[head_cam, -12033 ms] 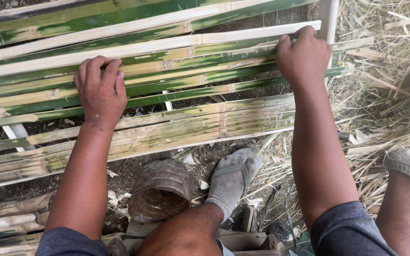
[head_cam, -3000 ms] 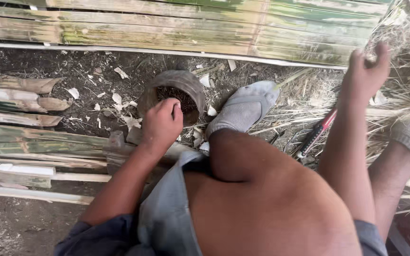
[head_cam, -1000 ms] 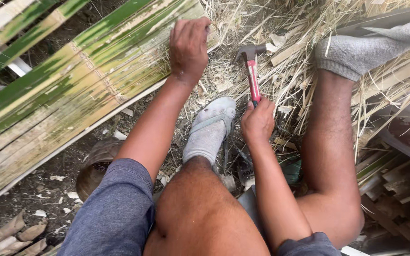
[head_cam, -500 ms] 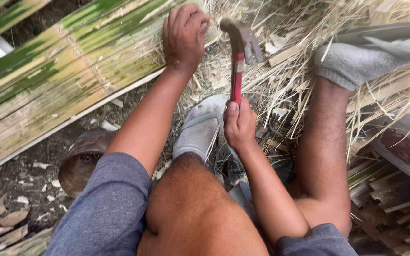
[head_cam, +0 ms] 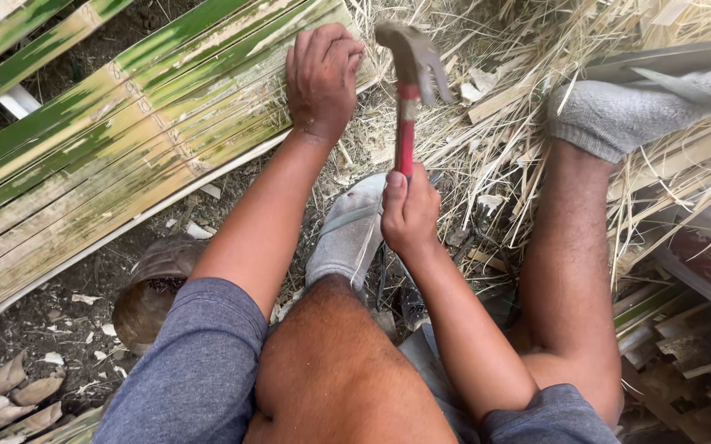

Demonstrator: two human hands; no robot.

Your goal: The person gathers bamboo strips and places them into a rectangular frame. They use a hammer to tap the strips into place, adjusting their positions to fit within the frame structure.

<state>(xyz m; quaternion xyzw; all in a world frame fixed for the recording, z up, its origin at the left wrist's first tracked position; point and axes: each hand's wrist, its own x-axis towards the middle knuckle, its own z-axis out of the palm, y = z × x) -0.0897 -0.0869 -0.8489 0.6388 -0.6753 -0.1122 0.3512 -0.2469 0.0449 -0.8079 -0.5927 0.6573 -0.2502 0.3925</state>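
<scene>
Two bare hands busy, left hand [head_cam: 321, 78] pressed flat on split bamboo panel [head_cam: 125, 156], right hand [head_cam: 409, 212] fist-tight round red-handled claw hammer [head_cam: 405, 90], head raised.

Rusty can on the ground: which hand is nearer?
Left. The left hand presses on the split bamboo panel, above and right of the rusty can. The right hand grips the hammer, farther right.

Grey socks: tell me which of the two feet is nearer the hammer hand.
The grey-socked foot just left of the right hand gripping the hammer; the other socked foot lies apart in the straw.
</scene>
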